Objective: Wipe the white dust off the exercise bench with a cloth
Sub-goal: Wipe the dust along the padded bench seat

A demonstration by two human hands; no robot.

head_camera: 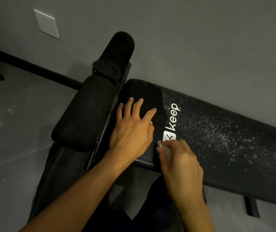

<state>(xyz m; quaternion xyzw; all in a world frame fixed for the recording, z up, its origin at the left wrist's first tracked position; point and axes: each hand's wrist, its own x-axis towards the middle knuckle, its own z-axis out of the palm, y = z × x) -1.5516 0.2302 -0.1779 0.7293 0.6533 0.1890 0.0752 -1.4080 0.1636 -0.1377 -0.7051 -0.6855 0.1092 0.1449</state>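
My left hand [132,128] lies flat on the near end of the exercise bench [234,164], palm down, fingers straight and spread wide apart, the fingertips pointing towards the wall [184,39]. It holds nothing; it just presses on the ribbed black pad. My right hand [180,163] sits just beside it, to the right and a little nearer to me, and the two hands are close but not touching. Its fingers are curled round a small white cloth [165,147], of which only a crumpled bit shows past my fingertips. The hand is slightly blurred, so I cannot tell how much cloth is bunched inside it. The cloth touches the pad right at the lower edge of the white "keep" logo [173,119].

The part of the pad under and around my left hand looks dark and clean. The white dust [217,136] is scattered in specks from the logo onwards to the right, thickest across the middle of the pad, thinning towards the far end.

To the left of the pad, beyond a black metal bar [107,123], are two black foam rollers, a big one [85,113] near me and another [117,47] standing up behind it. A white wall socket [46,23] sits on the grey wall, and the grey floor [16,131] has faint pale smudges
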